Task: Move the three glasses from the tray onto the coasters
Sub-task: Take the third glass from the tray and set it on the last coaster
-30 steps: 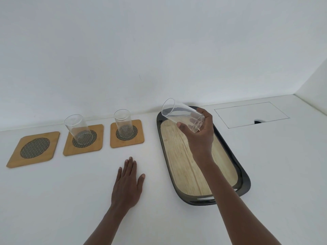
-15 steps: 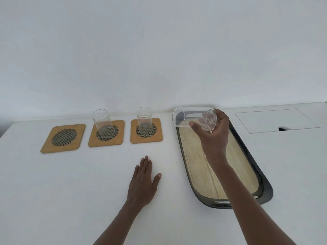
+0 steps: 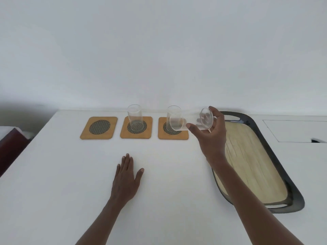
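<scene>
Three wooden coasters with dark mesh centres lie in a row at the back of the white table. The left coaster (image 3: 99, 127) is bare. A clear glass (image 3: 135, 116) stands on the middle coaster (image 3: 136, 127), another glass (image 3: 174, 114) on the right coaster (image 3: 173, 128). My right hand (image 3: 213, 137) grips a third glass (image 3: 192, 121), tipped on its side, mouth to the left, in the air just right of the right coaster. My left hand (image 3: 126, 177) lies flat on the table, fingers apart. The black-rimmed tray (image 3: 290, 190) with a wooden floor holds nothing.
A rectangular hatch outline (image 3: 297, 130) is set into the table at the right of the tray. A white wall rises right behind the coasters. The table's left edge (image 3: 26, 145) drops to a dark red piece of furniture (image 3: 10, 147).
My right hand has carried the tipped glass leftwards off the tray to beside the right coaster. The view has shifted, so everything sits further right. My left hand stays flat.
</scene>
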Tool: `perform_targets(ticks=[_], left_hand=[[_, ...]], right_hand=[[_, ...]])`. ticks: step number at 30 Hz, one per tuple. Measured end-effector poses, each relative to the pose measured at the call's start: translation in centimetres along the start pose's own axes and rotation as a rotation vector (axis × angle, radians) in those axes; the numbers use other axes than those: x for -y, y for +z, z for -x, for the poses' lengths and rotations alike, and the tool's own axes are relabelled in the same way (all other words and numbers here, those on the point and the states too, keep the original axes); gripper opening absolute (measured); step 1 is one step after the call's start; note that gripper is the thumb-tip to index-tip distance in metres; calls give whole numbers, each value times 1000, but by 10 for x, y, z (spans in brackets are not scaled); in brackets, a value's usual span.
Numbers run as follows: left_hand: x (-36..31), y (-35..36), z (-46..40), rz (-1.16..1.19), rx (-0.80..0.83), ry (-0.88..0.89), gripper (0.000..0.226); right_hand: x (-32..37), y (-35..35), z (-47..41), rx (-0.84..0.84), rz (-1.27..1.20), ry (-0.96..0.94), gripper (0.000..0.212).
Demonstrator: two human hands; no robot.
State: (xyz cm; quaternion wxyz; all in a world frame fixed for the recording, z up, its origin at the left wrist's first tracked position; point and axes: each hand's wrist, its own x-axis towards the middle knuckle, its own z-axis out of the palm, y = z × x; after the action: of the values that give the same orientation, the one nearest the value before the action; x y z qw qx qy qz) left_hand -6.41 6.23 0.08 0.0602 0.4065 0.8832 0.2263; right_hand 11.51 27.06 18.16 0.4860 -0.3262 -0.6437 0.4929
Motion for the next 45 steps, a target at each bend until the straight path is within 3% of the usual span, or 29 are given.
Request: perform_targets(ticks=[9,22,26,36,45], left_hand=[[87,-43,7,-47,-14,-118,90],[180,-90,-12,-63,-43,-219,78],[185,-87,-13,-95,-70,-203,87],[183,-86,-14,-102,-97,-216,81],[182,-85,-15,-117,-103,-222,76]], right_hand=[[14,78,27,98,24,2,80],[16,196,51,228,146,-31,80],[11,233,49,245,193,-65,81],[-14,316,23,351,285,-134,83],[-41,360,0,475,427,-57,80]])
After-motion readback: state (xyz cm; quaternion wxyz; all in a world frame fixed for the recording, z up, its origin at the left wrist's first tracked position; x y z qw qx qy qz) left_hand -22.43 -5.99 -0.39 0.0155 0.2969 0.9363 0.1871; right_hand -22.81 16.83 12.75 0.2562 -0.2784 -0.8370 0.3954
